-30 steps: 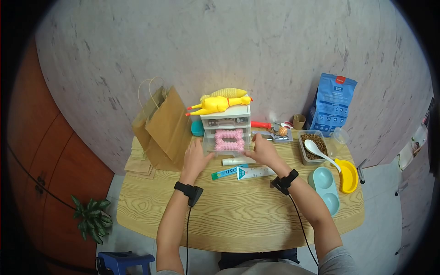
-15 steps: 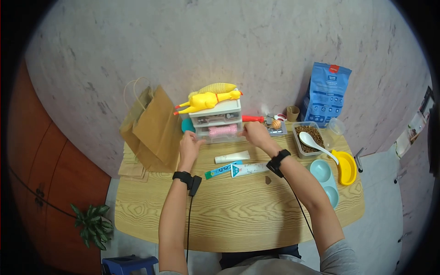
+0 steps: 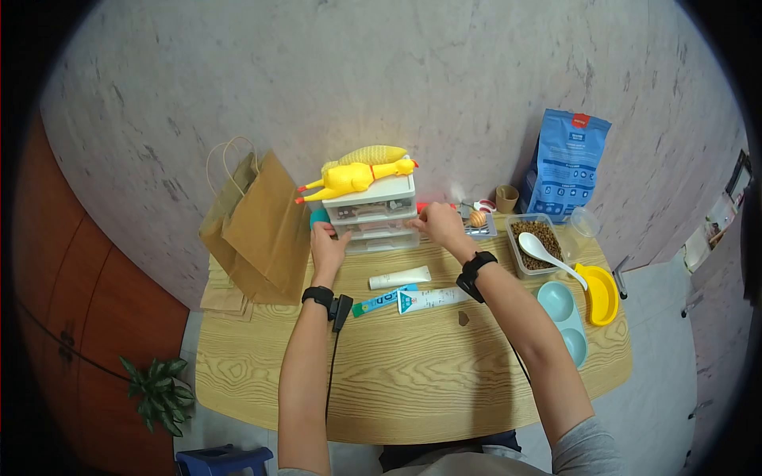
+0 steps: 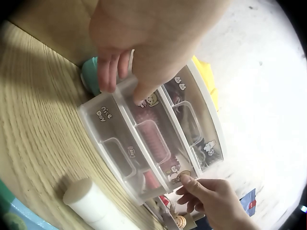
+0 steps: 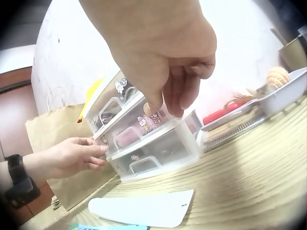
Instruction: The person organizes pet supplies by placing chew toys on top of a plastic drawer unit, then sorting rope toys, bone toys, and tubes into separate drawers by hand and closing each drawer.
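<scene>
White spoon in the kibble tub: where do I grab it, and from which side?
I'd pinch the white spoon mid-handle, coming from above on the person's side. Its bowl sits on the kibble, while the long handle slants out over the rim of the tub toward the yellow dish. Fingers should fit across that narrow handle; whether its tip touches the dish, I can't tell.

Pink toy (image 4: 149,134) blurred behind drawer front (image 4: 178,152), blue stool (image 3: 225,461) cut off; right sleeve (image 3: 589,451) cropped

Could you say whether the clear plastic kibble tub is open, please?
The tub is open: a white spoon rests directly on its brown kibble.
</scene>
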`<state>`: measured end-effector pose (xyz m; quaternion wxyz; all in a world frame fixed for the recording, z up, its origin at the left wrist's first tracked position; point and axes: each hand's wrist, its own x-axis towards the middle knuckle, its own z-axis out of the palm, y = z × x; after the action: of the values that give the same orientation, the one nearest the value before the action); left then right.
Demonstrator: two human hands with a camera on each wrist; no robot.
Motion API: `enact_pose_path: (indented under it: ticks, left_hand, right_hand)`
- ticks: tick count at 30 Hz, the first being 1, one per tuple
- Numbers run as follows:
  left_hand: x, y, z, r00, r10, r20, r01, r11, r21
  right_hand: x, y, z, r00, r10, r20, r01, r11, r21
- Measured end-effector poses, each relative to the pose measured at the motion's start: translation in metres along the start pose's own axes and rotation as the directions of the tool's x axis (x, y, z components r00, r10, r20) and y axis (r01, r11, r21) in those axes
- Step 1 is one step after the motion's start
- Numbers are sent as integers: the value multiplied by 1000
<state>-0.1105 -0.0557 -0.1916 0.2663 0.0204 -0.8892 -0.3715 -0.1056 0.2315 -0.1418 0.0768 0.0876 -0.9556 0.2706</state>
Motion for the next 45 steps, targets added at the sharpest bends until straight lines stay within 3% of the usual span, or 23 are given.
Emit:
enact_pose_path:
  ticks: [7, 9, 13, 15, 18, 27, 36, 45]
  left_hand:
    - [-9, -4, 6, 997, -50, 64, 45, 997, 67]
    - [-15, -3, 7, 963, -138, 233, 171, 977, -129]
    - [-18, -18, 14, 950, -117, 290, 136, 990, -47]
    - [-20, -23, 14, 923, -113, 368, 198, 959, -203]
    - [-24, -24, 11, 918, -117, 379, 243, 921, -305]
    - [-41, -11, -11, 890, -194, 413, 324, 906, -272]
    - [-64, -11, -34, 876, -162, 454, 273, 943, -190]
    - [-81, -5, -51, 858, -152, 491, 259, 953, -158]
  right_hand:
    - [-10, 0, 10, 998, 48, 29, -49, 999, 19]
    - [-13, 3, 23, 998, 68, 18, -69, 997, 29]
    - [-19, 6, 42, 989, 68, 129, -82, 990, 111]
    - [-21, 12, 55, 989, 81, 123, -104, 975, 194]
    - [-32, 4, 49, 991, 51, 120, -77, 972, 223]
    - [-45, 9, 43, 988, 105, 113, -132, 954, 268]
    - [-73, 8, 42, 995, 16, 103, -38, 976, 213]
    - [-92, 5, 41, 990, 7, 138, -41, 967, 250]
